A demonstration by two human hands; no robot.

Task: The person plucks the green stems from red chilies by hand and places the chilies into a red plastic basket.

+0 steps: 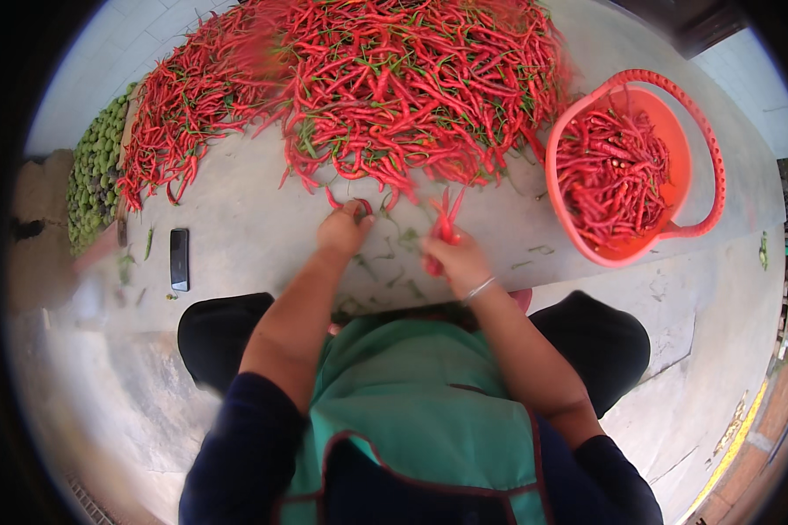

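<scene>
The person sits facing a big chili pile [359, 87] spread on a grey sheet [254, 236], so fresh pods lie within a short reach. The left hand [343, 227] rests at the near edge of the pile, fingers curled over a single chili [362, 206] as if drawing it out; how firmly it has closed cannot be told through the blur. The right hand [455, 261], just nearer the body than the pile's edge, is closed around a small bunch of chilies [445, 226] whose tips stick up toward the pile. Loose green stems [385, 262] lie on the sheet between the hands and the pile. An orange basket [705, 131] partly filled with chilies stands at the pile's right. A phone [179, 259] lies left of the pile's near edge, and green fruit [96, 166] borders the pile's far left.
</scene>
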